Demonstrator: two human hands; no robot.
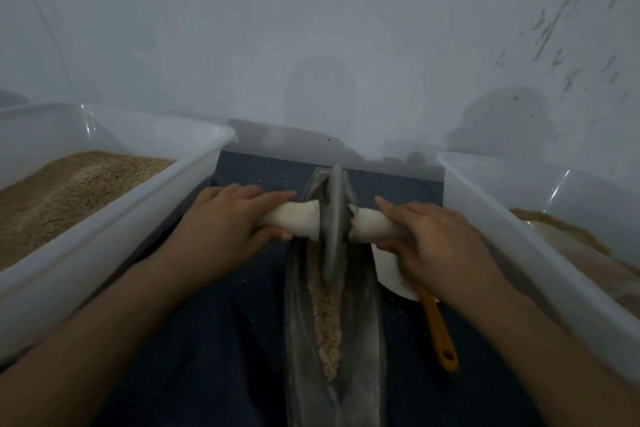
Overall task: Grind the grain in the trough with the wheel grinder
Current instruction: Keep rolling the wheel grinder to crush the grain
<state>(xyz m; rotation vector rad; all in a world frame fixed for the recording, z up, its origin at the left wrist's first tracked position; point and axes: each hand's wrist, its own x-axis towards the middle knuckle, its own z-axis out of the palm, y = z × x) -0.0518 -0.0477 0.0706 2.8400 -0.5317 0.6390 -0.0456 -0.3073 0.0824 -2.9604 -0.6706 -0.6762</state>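
Nearest you, ground grain is lying along the trough. Your left hand and right hand are curling their fingers around the white handles of the wheel grinder, which is standing in the trough's far end. Clear bins of grain are flanking both sides.

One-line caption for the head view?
Both hands, left hand and right hand, grip the handles of the wheel grinder standing in the trough over grain.
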